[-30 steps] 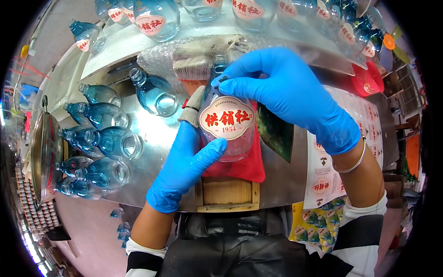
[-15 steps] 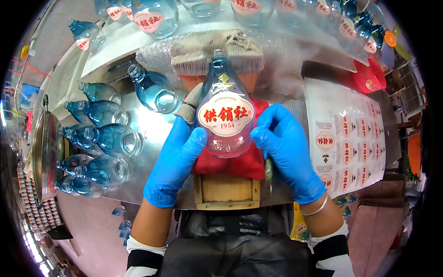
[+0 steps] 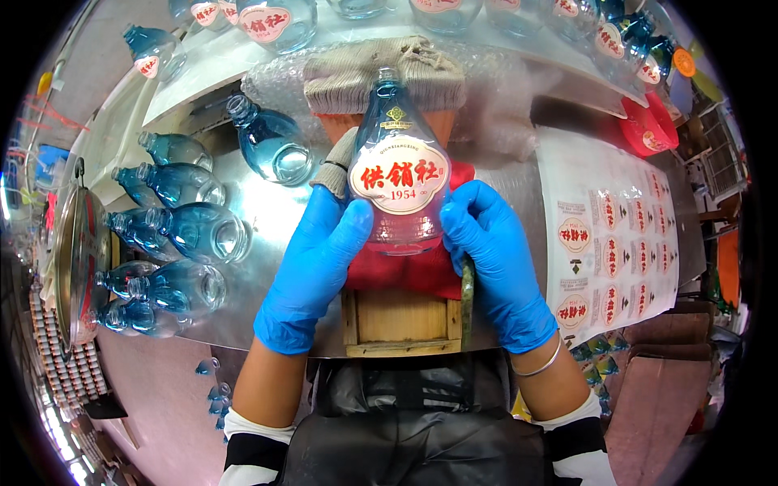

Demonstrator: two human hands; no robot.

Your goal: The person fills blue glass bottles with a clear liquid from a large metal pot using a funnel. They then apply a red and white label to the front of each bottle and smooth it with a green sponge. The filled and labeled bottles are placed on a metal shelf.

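A blue-to-clear glass bottle (image 3: 397, 231) with a pale label (image 3: 399, 176) in red print lies tilted in front of me, neck pointing away. Its neck leans on a grey knitted pad (image 3: 356, 81), with red cloth (image 3: 421, 279) around its base. My left hand (image 3: 320, 247), blue-gloved with grey cloth covers on some fingers, grips the bottle's left side, thumb near the label's lower edge. At the lower right side of the glass is my right hand (image 3: 490, 247), blue-gloved, fingers curled and thumb pressed in. A narrow greenish strip (image 3: 467, 304) sticks out below its fingers.
Several unlabelled blue bottles (image 3: 198, 231) lie at the left of the metal table. On the right is a sheet of printed labels (image 3: 612, 235). A wooden frame (image 3: 401, 324) sits before me, labelled bottles (image 3: 267, 24) stand on the far shelf, and a red bowl (image 3: 648, 125) is far right.
The view has shifted slightly. Both hands stay at the bottle, and my right thumb and fingers have drawn closer together at its edge. More of the greenish strip shows below my right hand.
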